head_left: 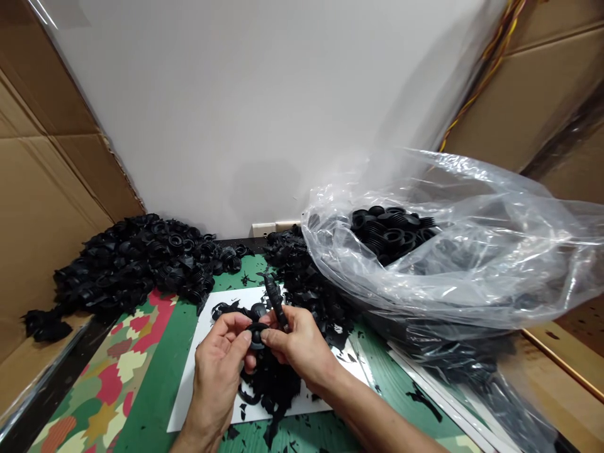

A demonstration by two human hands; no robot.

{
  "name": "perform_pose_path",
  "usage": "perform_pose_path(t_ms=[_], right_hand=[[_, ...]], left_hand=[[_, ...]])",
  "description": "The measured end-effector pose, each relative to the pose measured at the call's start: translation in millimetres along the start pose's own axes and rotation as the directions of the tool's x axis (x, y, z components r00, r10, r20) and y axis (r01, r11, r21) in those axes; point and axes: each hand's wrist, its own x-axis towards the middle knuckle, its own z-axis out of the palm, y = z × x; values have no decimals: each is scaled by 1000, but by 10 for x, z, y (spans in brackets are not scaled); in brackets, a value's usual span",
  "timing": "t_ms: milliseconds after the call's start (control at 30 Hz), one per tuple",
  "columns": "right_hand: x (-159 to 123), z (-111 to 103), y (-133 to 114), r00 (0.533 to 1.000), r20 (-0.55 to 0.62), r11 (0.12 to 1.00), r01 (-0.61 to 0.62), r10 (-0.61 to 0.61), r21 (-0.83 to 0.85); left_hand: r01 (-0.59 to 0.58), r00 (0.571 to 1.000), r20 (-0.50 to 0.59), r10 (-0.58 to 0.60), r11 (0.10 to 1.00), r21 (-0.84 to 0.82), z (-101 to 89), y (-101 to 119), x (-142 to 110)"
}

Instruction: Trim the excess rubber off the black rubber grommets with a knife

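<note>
Black ribbed rubber rings (387,233) are piled around a corner bench, which is backed by a white wall (189,107) and flanked by cardboard sheets (42,189). A bundle of yellow and orange wires (486,69) is seen at the upper right. A large clear plastic bag (472,189) is laid open on the right, with rings gathered inside it, apparently so that the supply is kept together and within reach. A loose heap of rings (141,264) is spread on the left against the cardboard, and a mass of black scraps (302,277) is banked behind a white paper sheet (198,377). That sheet is laid on a green patterned mat (151,390), probably as a pale ground against which black pieces can be made out, and more black bits are scattered over it.

Both hands are raised above the sheet. A black ring (257,333) is pinched by the thumb and fingers of the left hand (217,371) at the centre, seemingly held up for close viewing. A narrow black ribbed piece (276,302) is gripped upright by the right hand (302,343), just beside the ring. Whether the two are joined cannot be told.
</note>
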Motion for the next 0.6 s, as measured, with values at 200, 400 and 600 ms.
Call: perform_pose_path(t_ms=[200,400,600], right_hand=[[1,-14,41,995,-53,991,75,-82,-112],[-52,21,19,992,-60,979,96,-108,-177],[-87,49,-29,997,-24,995,72,-74,-62]], left_hand=[[79,996,-41,-76,993,83,37,31,-18],[109,988,-118,-96,989,104,84,33,-19],[99,985,-144,-94,995,28,161,93,-39]])
